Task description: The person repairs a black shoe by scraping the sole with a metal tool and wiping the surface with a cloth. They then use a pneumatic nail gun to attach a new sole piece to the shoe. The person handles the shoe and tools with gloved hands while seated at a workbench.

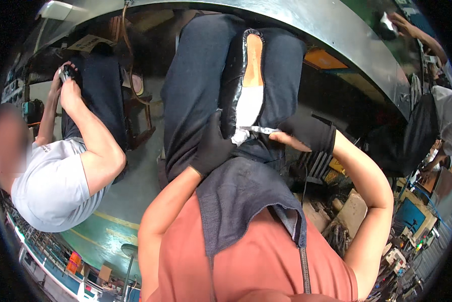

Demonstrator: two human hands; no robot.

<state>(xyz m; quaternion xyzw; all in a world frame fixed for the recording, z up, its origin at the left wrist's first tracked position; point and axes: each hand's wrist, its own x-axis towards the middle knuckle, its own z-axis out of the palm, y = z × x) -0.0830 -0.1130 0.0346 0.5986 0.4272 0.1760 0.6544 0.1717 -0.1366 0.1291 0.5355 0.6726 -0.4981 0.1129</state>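
Note:
A black shoe (pixel 229 95) lies bottom up between my thighs, its toe pointing away from me. Its underside is tan (pixel 254 55) toward the toe and white (pixel 250 103) toward the heel, with the black upper folded in around the toe edge. My left hand (pixel 212 147), in a black glove, is closed on the heel end from the left. In my right hand (pixel 306 135), gloved in black with the thumb bare, is a slim silver-white tool (pixel 260 130). Its tip reaches the heel end beside a crumpled white bit (pixel 240 137); the tool's exact kind is unclear.
A curved metal bench edge (pixel 331 30) runs across beyond my knees. On the left sits a co-worker (pixel 64 181), both hands around a dark object. Another person's hand (pixel 409 26) holds something white at the upper right. Tools and clutter (pixel 341 216) lie to my right.

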